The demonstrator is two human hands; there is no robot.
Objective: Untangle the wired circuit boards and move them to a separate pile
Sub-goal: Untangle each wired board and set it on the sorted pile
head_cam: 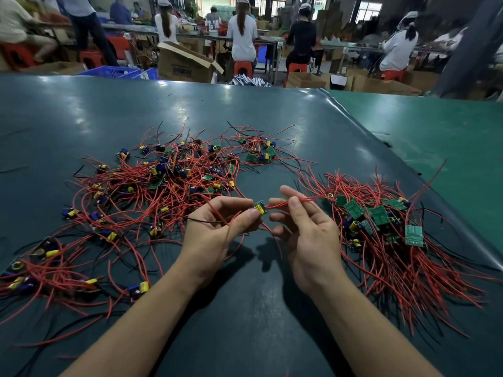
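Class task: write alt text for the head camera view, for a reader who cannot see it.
Two hands hold one small circuit board above a dark table: the left hand pinches the board, the right hand pinches its red wire. A tangled heap lies left, a neater pile right.

Bare forearms, seemingly no sleeves.

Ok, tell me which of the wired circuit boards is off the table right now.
The small board pinched in the left hand, its red wires running to the right hand. All the others lie in piles on the table.
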